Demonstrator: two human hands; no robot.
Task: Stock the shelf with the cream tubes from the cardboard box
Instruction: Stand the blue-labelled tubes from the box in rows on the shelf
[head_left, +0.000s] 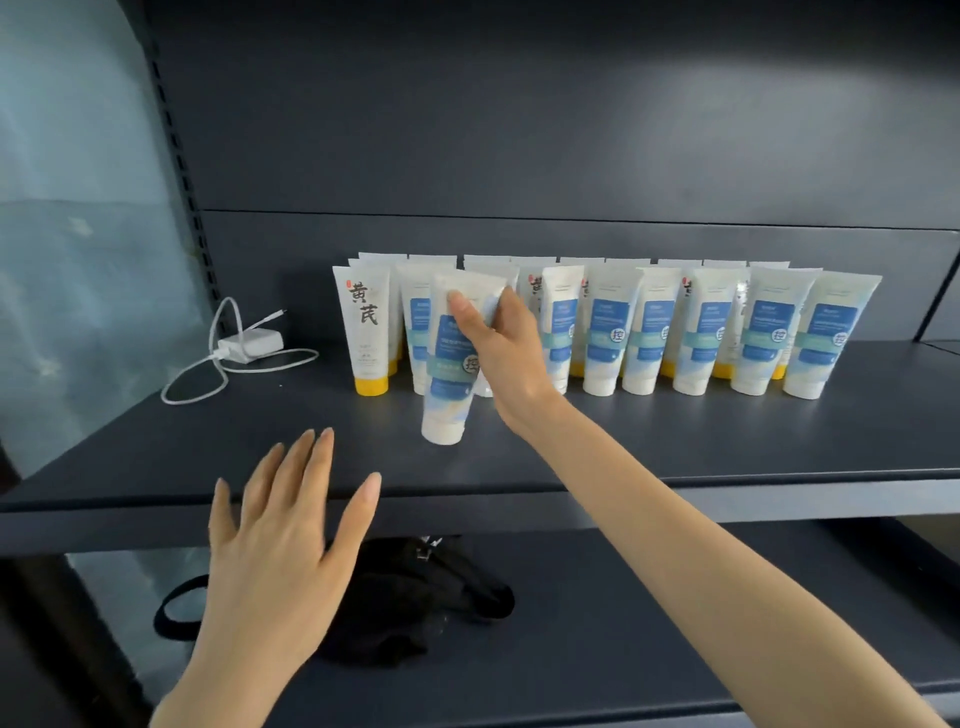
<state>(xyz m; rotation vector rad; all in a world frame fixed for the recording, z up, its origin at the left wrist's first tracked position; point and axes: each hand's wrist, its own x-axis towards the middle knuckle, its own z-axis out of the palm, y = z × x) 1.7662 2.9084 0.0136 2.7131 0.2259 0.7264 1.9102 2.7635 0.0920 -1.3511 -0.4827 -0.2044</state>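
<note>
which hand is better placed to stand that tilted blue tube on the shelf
Right. The right hand grips the tilted blue tube just in front of the row. The left hand hovers open at the shelf edge, holding nothing.

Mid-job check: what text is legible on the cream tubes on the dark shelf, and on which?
"黄芪": black characters on the white tube with the yellow cap, left end of the row.
"控": round badge on the white tube with the blue label gripped by the right hand.
Small print on the blue labels: too blurred to read.
</note>
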